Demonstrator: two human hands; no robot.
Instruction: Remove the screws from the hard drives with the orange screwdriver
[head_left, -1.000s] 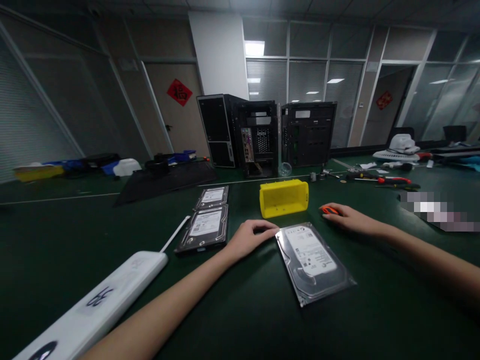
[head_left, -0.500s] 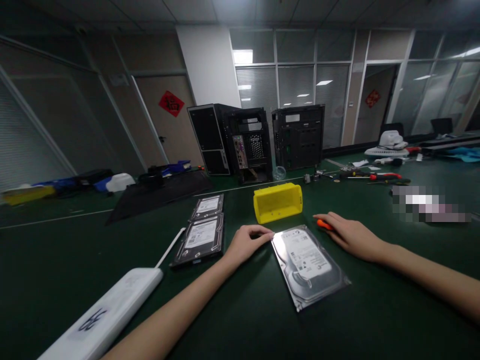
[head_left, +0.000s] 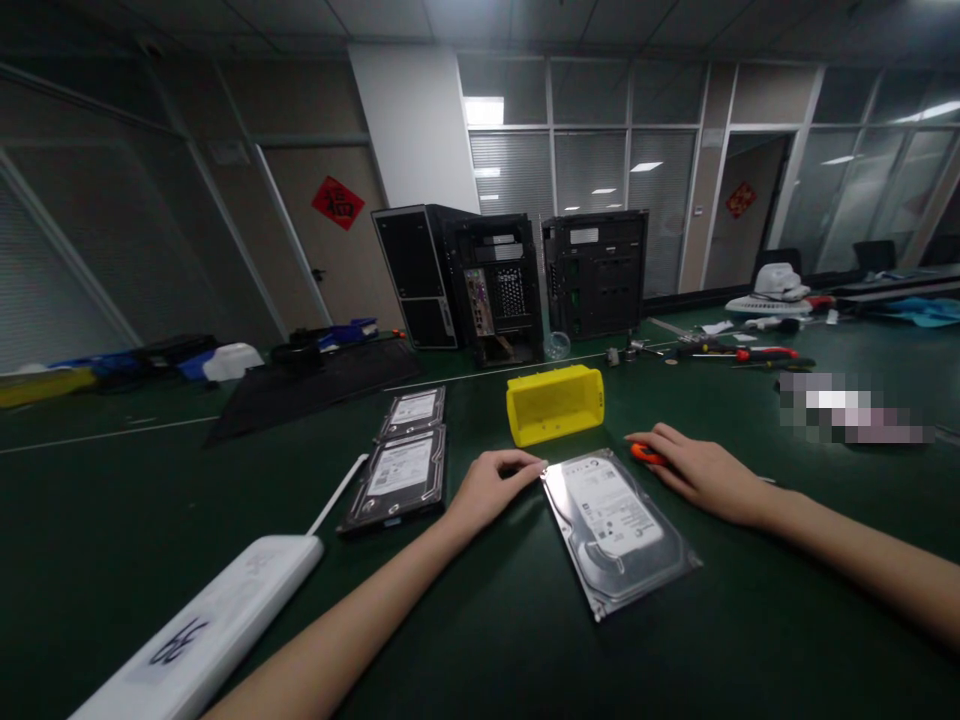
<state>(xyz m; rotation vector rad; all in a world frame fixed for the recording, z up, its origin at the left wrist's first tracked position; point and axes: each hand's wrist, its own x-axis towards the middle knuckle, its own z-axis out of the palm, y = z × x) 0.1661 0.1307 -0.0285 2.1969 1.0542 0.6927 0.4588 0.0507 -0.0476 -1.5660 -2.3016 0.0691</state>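
Note:
A silver hard drive (head_left: 619, 525) with a white label lies flat on the green table, slightly turned. At its upper left corner, the thumb and fingertips of my left hand (head_left: 496, 488) are pinched together on the edge. My right hand (head_left: 701, 470) rests on the table to the right of the drive, its fingers curled over an orange-handled screwdriver (head_left: 646, 454). Most of that tool is hidden under the palm, and a thin pale tip shows behind the wrist. Beyond the drive, a yellow plastic bin (head_left: 555, 405) lies with its opening facing me.
Two darker hard drives (head_left: 401, 470) lie left of my left hand. A white power strip (head_left: 202, 625) marked with a number is at the lower left. Several black computer cases (head_left: 495, 290) stand at the back. Hand tools (head_left: 750, 353) and a blurred-out object (head_left: 847, 408) are at the right.
The view has shifted very slightly. My left hand and the drive stay put; my right hand has turned a little, and the screwdriver's thin tip now shows behind the wrist.

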